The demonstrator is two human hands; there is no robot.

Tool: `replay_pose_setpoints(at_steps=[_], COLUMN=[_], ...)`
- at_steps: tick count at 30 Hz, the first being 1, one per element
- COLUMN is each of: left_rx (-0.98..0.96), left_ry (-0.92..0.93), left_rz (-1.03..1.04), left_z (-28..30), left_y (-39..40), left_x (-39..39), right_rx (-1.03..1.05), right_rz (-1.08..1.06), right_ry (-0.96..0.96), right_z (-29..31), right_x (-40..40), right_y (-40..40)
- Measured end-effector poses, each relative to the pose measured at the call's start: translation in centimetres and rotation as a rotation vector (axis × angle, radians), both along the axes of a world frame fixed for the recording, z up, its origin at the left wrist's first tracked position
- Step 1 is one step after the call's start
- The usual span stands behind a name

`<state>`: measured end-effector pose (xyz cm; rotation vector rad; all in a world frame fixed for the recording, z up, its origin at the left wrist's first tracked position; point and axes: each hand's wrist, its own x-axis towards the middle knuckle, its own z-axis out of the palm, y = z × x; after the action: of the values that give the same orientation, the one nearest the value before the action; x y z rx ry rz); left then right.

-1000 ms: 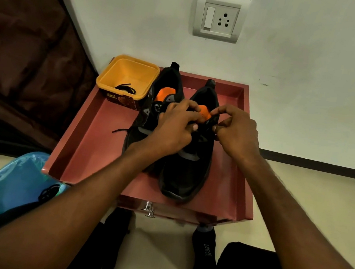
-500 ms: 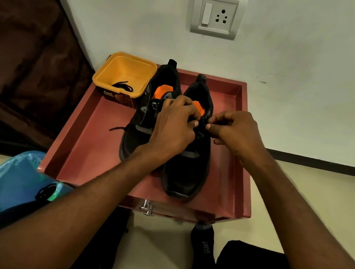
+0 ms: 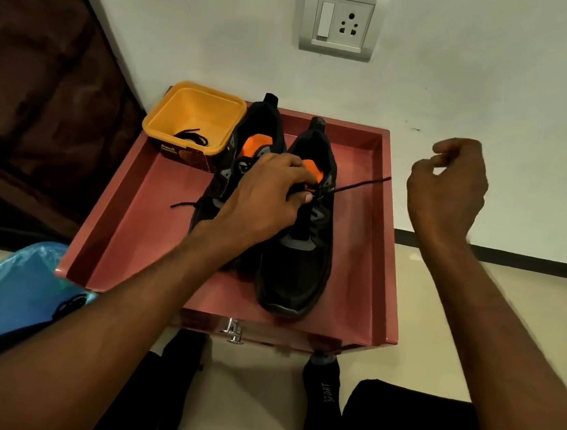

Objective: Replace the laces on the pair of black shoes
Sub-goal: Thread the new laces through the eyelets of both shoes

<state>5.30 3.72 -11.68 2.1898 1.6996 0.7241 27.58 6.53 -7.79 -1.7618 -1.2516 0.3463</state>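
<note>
two black shoes point(image 3: 297, 252) lengthwise, toes toward the person, heels toward the wall point(image 3: 470, 77)

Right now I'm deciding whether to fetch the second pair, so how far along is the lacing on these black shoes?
Early to midway, it seems. Done: a loose lace lies in the yellow tub. In hand: the left hand holds the right shoe near its tongue; a lace end runs from it toward the raised right hand, though its grip is unclear. Left: finishing this shoe; the left shoe trails a lace too.
</note>
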Motion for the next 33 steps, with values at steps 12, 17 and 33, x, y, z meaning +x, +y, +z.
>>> replay_pose_setpoints(at_steps=[12,17,33], left_rx=[-0.112,-0.094,0.039], left_ry=[-0.135,-0.101,-0.045], left_rz=[-0.087,-0.134,0.055], left_z=[0.3,0.5,0.0], left_y=[0.0,-0.1,0.5], left_x=[-1.8,-2.4,-3.2], right_rx=[-0.184,-0.042,-0.049], right_rz=[0.191,0.123,0.177], right_ry=[-0.022,-0.140,-0.094], right_z=[-0.3,-0.3,-0.2], right_x=[-1.9,-0.9,-2.5], right_y=[-0.1,0.1,-0.7])
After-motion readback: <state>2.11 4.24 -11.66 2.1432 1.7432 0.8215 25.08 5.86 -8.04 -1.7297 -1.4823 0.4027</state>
